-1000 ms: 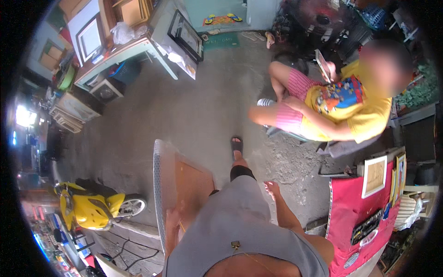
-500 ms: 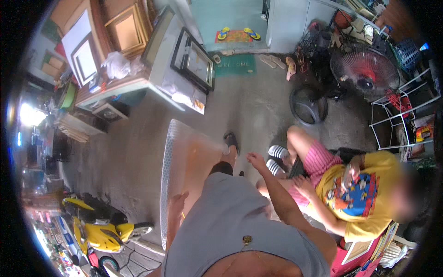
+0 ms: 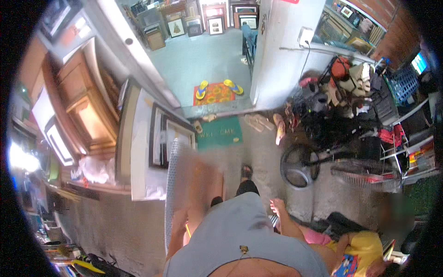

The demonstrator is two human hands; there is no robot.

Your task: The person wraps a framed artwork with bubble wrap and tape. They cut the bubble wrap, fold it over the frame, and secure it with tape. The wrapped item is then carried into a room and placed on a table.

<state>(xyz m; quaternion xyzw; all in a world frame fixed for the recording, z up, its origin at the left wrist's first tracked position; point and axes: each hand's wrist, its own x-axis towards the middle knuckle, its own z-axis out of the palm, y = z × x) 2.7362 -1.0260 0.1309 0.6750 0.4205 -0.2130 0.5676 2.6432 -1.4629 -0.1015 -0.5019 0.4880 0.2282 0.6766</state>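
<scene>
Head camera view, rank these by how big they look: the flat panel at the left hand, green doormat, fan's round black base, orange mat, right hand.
1. Flat panel, largest
2. Green doormat and round black base, too alike to rank
3. Orange mat
4. Right hand, smallest

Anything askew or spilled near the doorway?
No spill visible. The yellow-and-blue flip-flops sit at opposite sides of the orange mat, angled differently: untidy. Further right, a jumbled heap lies by the pale wall.
</scene>
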